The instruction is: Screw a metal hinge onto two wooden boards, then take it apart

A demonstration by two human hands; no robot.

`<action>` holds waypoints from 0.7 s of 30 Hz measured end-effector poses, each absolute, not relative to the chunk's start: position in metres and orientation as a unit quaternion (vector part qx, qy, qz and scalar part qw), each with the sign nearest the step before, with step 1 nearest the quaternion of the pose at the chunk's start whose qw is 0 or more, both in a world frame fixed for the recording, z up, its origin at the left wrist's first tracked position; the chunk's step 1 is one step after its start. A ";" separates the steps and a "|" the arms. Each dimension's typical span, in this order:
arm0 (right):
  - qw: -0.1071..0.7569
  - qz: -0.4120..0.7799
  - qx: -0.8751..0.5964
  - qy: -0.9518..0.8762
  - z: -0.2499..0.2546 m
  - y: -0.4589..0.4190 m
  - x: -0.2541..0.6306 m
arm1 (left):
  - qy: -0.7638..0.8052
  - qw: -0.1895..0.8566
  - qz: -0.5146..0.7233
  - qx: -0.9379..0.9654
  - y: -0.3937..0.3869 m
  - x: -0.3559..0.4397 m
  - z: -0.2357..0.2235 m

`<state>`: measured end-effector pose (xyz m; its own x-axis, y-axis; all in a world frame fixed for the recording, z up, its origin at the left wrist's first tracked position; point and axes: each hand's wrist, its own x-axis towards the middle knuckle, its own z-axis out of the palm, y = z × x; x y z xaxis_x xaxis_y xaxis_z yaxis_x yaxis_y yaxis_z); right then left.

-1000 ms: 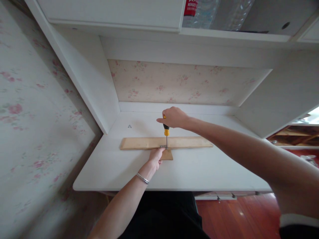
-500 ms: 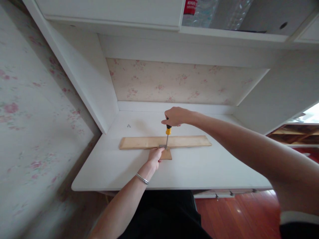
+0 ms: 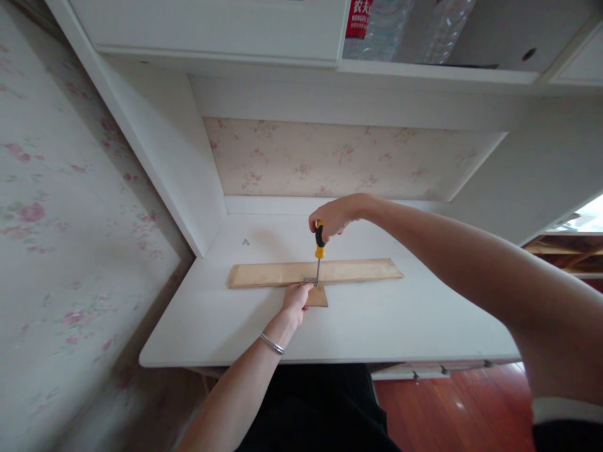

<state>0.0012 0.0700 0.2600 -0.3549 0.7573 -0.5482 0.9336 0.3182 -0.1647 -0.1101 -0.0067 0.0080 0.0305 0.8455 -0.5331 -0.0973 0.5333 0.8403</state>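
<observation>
A long wooden board [image 3: 358, 270] lies across the white desk [image 3: 377, 326]. A small wooden piece [image 3: 318, 297] butts against its near edge, with a small metal bracket [image 3: 310, 280] at the joint. My right hand [image 3: 332, 218] is closed round the black and yellow handle of a screwdriver [image 3: 319, 246], held upright with its tip on the bracket. My left hand [image 3: 296, 299], a bracelet on its wrist, presses on the small piece beside the bracket.
A small grey bracket [image 3: 245, 242] lies at the back left of the desk. White side panels close the alcove on both sides. Plastic bottles [image 3: 377, 25] stand on the shelf above. Red wooden floor [image 3: 447, 408] shows at the lower right.
My right hand has turned on the screwdriver handle, the fingers now wrapped lower round it. The board and my left hand stay in place; the view shifted slightly.
</observation>
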 end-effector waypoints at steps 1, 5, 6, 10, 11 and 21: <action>0.193 -0.245 0.548 0.776 0.261 0.071 0.000 | 0.593 0.644 0.365 0.316 -0.007 -0.110 0.008; 0.228 -0.226 0.589 0.741 0.262 0.076 -0.003 | 0.599 0.640 0.362 0.318 -0.005 -0.110 0.004; 0.231 -0.226 0.579 0.748 0.263 0.077 -0.005 | 0.599 0.639 0.362 0.319 -0.005 -0.110 0.003; 0.224 -0.266 0.548 0.761 0.266 0.074 -0.010 | 0.593 0.642 0.363 0.323 -0.005 -0.110 0.001; 0.231 -0.264 0.559 0.751 0.267 0.074 -0.011 | 0.592 0.643 0.363 0.323 -0.005 -0.110 0.001; 0.274 -0.245 0.575 0.731 0.266 0.077 -0.010 | 0.582 0.655 0.366 0.313 -0.006 -0.111 -0.001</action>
<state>-0.0096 0.0769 0.2662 -0.1896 0.7063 -0.6820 0.9746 0.2196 -0.0435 -0.1107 -0.0057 -0.0009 0.0539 0.8442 -0.5333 -0.1147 0.5357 0.8366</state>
